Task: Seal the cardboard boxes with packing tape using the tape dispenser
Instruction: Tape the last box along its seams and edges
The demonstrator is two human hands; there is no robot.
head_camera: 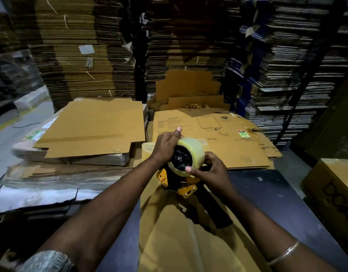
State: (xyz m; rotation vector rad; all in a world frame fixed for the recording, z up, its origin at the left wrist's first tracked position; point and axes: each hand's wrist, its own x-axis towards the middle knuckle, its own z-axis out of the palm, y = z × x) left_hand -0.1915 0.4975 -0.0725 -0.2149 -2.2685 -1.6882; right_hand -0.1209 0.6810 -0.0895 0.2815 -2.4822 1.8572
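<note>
1. Both bare hands held a roll of clear packing tape (189, 156) mounted on a yellow-and-black tape dispenser (179, 183). The left hand (166, 147) curled around the roll's far side, one finger raised straight. The right hand (210, 169) pinched the roll's near edge, thumb on its rim.

2. The dispenser sat directly beneath the hands, its black handle (214, 211) angling down and right toward the person. It appeared to rest on a flat sheet of brown cardboard (169, 232) lying on a dark table (277, 193).

3. The boxes to be sealed lay beyond the grip, still flattened: a printed box (218, 134) just behind the hands, and a plain one (90, 124) to the left on a pile. No assembled box stood under the dispenser.

4. Tall stacks of flattened cardboard (80, 55) filled the background. A closed carton (334, 193) stood at the right edge.

5. Likely risks: the loose tape end, not visible here, could stick back onto the roll or fold onto itself if pulled crookedly. The roll could slip on its hub if seated unevenly. Fingers were near the cutter, which was hidden.
</note>
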